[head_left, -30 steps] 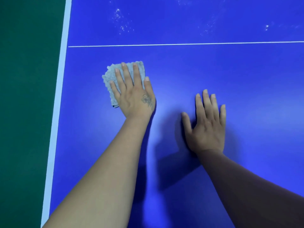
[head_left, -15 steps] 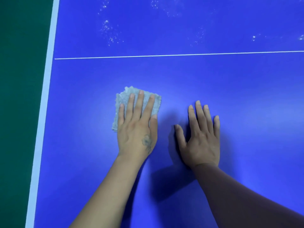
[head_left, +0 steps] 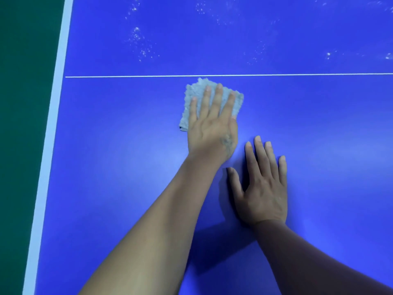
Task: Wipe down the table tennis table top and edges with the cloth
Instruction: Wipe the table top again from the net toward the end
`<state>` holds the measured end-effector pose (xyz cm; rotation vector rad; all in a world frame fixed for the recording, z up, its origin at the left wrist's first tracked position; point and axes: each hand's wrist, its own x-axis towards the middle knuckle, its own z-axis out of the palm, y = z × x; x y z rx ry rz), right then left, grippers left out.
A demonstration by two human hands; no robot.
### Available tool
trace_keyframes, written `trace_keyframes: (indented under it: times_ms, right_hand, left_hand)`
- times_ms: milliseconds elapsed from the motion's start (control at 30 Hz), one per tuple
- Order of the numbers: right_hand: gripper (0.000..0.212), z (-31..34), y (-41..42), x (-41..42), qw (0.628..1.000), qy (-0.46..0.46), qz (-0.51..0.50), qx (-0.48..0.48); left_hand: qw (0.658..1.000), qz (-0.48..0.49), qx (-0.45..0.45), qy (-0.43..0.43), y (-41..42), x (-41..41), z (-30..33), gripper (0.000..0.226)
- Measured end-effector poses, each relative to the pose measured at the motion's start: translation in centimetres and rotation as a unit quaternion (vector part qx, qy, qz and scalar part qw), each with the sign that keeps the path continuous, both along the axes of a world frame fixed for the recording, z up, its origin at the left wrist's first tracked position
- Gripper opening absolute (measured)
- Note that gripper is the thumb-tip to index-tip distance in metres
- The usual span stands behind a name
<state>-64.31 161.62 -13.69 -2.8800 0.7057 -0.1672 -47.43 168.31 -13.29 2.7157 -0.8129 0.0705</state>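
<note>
From my feed, the bench [head_left: 110, 167] has a smooth, hard blue top with a soft sheen, catching pale glare near the middle. Its white edge band [head_left: 51, 145] and thin white line [head_left: 127, 76] look painted and flat. Beyond the line, chalky white specks [head_left: 138, 41] dull the finish. The cloth [head_left: 192, 92] is pale grey, nubbly and fuzzy, like terry or microfibre, with ragged edges. The green floor [head_left: 23, 124] looks matt.

The table top [head_left: 110, 167] is showing deep blue, edged by a white border stripe [head_left: 50, 145] and crossed by a thin white line [head_left: 297, 74]. White specks [head_left: 140, 42] are dotting it (far side). The cloth [head_left: 192, 93] is looking pale grey, the floor [head_left: 23, 103] dark green.
</note>
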Motion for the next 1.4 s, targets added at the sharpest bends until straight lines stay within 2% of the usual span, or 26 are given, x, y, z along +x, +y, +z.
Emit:
trace_keyframes:
  times_ms: [133, 333, 433, 567, 633, 733, 867, 967, 1100, 1167, 1233, 1333, 1400]
  right_hand:
    - [0.075, 0.0, 0.0, 0.1, 1.0, 0.009, 0.0, 0.0]
    - [0.075, 0.0, 0.0, 0.1, 1.0, 0.008, 0.002, 0.001]
    - [0.075, 0.1, 0.0, 0.1, 1.0, 0.008, 0.001, -0.001]
    - [0.074, 0.1, 0.1, 0.1, 1.0, 0.005, 0.005, -0.001]
    - [0.074, 0.1, 0.0, 0.1, 1.0, 0.001, 0.006, 0.003]
    - [0.074, 0.1, 0.0, 0.1, 1.0, -0.009, 0.008, 0.009]
    - [0.073, 0.2, 0.1, 0.1, 1.0, -0.008, 0.003, 0.011]
    - [0.073, 0.6, 0.3, 0.2, 1.0, -0.006, 0.005, 0.01]
    - [0.066, 0.6, 0.7, 0.2, 0.999, -0.026, -0.016, 0.011]
    - [0.06, 0.6, 1.4, 0.5, 0.998, -0.058, -0.025, 0.016]
    - [0.059, 0.9, 3.5, 1.9, 0.996, -0.085, 0.01, 0.025]
    - [0.07, 1.3, 8.4, 4.6, 0.994, -0.044, 0.09, 0.049]
    - [0.075, 1.0, 10.6, 5.7, 0.996, -0.009, 0.074, 0.04]
  left_hand:
    - [0.999, -0.025, 0.03, 0.008, 4.5, -2.6, 0.2, 0.056]
    - [0.987, 0.14, 0.063, 0.036, 12.9, -1.0, 0.7, 0.06]
    - [0.979, 0.188, 0.06, 0.046, 13.3, 2.2, 0.7, 0.061]
    - [0.971, 0.232, 0.035, 0.055, 10.0, 6.1, 0.4, 0.063]
    - [0.975, 0.21, 0.037, 0.065, 8.1, 6.6, 0.5, 0.062]
    - [0.991, 0.121, 0.036, 0.042, 7.4, 4.9, 0.6, 0.06]
    - [0.998, 0.028, 0.047, 0.01, 10.4, 0.0, 0.6, 0.055]
    - [0.997, 0.011, 0.065, 0.031, 13.8, -4.5, 1.2, 0.054]
    - [0.991, 0.083, 0.078, 0.067, 19.3, -7.6, 1.6, 0.058]
    - [0.985, 0.132, 0.084, 0.077, 21.5, -6.9, 2.0, 0.06]
    - [0.977, 0.175, 0.083, 0.086, 22.6, -5.0, 2.1, 0.062]
    - [0.969, 0.218, 0.077, 0.084, 22.1, -1.2, 1.8, 0.064]
    - [0.967, 0.233, 0.068, 0.079, 21.2, 1.5, 1.7, 0.064]
